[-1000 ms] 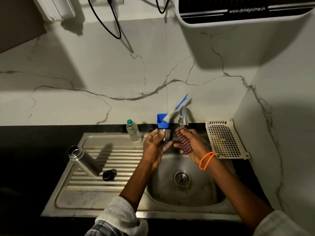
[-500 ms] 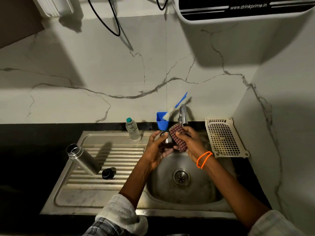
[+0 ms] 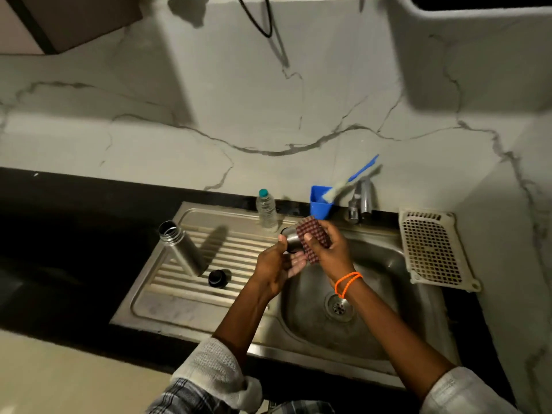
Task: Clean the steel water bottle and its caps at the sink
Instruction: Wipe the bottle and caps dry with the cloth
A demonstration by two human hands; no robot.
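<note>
The steel cap [image 3: 291, 241] is half hidden behind the checked scrub pad [image 3: 312, 239]. The left hand [image 3: 276, 265] grips the cap and the right hand [image 3: 330, 249] presses the pad on it, now further left, above the drainboard's edge. The open steel bottle [image 3: 182, 249] stands on the drainboard [image 3: 167, 306] beside the black cap [image 3: 219, 277]. A blue cup [image 3: 320, 206] holds a brush [image 3: 348, 182].

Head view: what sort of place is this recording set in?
Most likely a home kitchen sink area: a steel sink with a ribbed drainboard set in a dark counter, a tap against a marble-look wall, and a scrub pad being worked on a steel cap.
</note>
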